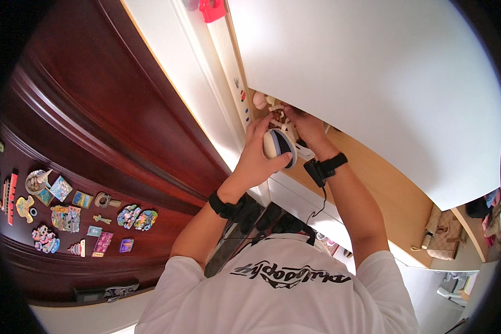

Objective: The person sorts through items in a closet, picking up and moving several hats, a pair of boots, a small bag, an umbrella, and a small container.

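My left hand [254, 156] grips a small cream zip case [269, 146] with a blue-grey rim, its thumb on the rim. The case's dark opening faces the right side of the picture. Just beyond it, my right hand [309, 127] reaches in under the edge of a white panel. Its fingertips are at a brown-and-white item [279, 117], too small and covered to identify; whether they grip it is hidden. A pale pink rounded thing [259, 100] lies past the fingers on the wooden shelf [346, 160]. Both wrists wear black straps.
The large white panel [359, 75] overhangs the shelf. A dark red wooden door [108, 104] with several souvenir magnets [66, 218] stands at left. A brown bag [444, 236] and a folded umbrella [432, 227] lie at the shelf's right end. A red object [213, 10] is at the top.
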Demonstrator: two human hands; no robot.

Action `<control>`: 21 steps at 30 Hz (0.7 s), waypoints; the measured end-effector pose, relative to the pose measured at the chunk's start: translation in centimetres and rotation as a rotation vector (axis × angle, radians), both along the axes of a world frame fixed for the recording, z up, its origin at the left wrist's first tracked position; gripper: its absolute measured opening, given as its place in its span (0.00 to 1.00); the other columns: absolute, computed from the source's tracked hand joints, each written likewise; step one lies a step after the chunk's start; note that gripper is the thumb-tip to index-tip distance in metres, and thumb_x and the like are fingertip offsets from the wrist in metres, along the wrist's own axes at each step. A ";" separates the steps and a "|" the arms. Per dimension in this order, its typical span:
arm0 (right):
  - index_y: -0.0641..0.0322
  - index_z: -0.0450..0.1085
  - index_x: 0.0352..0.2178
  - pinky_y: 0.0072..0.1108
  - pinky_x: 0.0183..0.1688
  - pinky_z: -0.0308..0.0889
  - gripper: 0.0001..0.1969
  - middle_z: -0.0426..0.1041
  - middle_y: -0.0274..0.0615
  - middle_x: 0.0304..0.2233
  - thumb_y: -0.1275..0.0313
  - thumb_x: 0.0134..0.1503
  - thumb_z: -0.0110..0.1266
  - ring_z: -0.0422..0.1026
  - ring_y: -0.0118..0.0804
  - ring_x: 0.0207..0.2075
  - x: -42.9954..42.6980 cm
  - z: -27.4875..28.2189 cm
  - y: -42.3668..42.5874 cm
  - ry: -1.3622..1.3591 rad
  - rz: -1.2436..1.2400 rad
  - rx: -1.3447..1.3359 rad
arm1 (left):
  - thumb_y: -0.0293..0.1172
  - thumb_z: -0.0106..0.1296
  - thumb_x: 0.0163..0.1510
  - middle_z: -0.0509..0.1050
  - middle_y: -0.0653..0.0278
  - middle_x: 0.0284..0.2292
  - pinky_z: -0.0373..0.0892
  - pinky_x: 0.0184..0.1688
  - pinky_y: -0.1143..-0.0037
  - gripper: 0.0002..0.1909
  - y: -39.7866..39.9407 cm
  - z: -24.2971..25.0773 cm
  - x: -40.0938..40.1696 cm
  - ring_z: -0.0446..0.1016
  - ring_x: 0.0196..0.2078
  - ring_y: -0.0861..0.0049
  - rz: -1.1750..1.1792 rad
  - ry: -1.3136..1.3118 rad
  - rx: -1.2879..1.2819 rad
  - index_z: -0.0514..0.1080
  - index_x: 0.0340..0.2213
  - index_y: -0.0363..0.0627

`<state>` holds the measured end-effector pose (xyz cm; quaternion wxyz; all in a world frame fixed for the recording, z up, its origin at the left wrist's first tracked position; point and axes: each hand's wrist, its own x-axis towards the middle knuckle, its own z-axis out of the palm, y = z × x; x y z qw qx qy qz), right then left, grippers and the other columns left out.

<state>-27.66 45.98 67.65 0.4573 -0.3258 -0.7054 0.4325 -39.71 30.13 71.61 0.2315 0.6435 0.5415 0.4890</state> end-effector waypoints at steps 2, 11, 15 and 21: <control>0.68 0.73 0.41 0.22 0.43 0.68 0.10 0.77 0.37 0.36 0.74 0.58 0.55 0.73 0.30 0.37 -0.5 0.6 -0.4 0.052 -0.027 -0.026 | 0.36 0.63 0.44 0.56 0.46 0.55 0.54 0.62 0.66 0.46 0.6 -0.6 -0.3 0.56 0.60 0.56 0.035 0.009 0.011 0.52 0.60 0.35; 0.69 0.73 0.32 0.18 0.33 0.67 0.06 0.75 0.36 0.27 0.82 0.51 0.52 0.70 0.25 0.28 -0.9 -3.8 -1.0 0.220 0.027 -0.191 | 0.37 0.66 0.38 0.52 0.43 0.56 0.56 0.62 0.64 0.52 0.3 -0.5 0.8 0.56 0.59 0.51 0.059 0.168 -0.018 0.50 0.61 0.36; 0.70 0.74 0.34 0.18 0.34 0.67 0.08 0.76 0.37 0.29 0.82 0.50 0.53 0.70 0.25 0.29 0.1 -2.0 -1.7 -0.053 0.012 -0.225 | 0.37 0.66 0.37 0.52 0.42 0.56 0.57 0.61 0.64 0.53 0.2 0.1 0.8 0.56 0.59 0.49 0.094 0.211 0.004 0.50 0.61 0.36; 0.69 0.74 0.41 0.19 0.37 0.68 0.13 0.77 0.39 0.32 0.79 0.53 0.54 0.72 0.27 0.32 0.5 -0.4 -2.3 0.152 -0.036 -0.009 | 0.37 0.65 0.37 0.53 0.42 0.56 0.62 0.58 0.64 0.51 0.0 -0.1 1.1 0.60 0.57 0.48 0.127 0.271 -0.017 0.52 0.59 0.34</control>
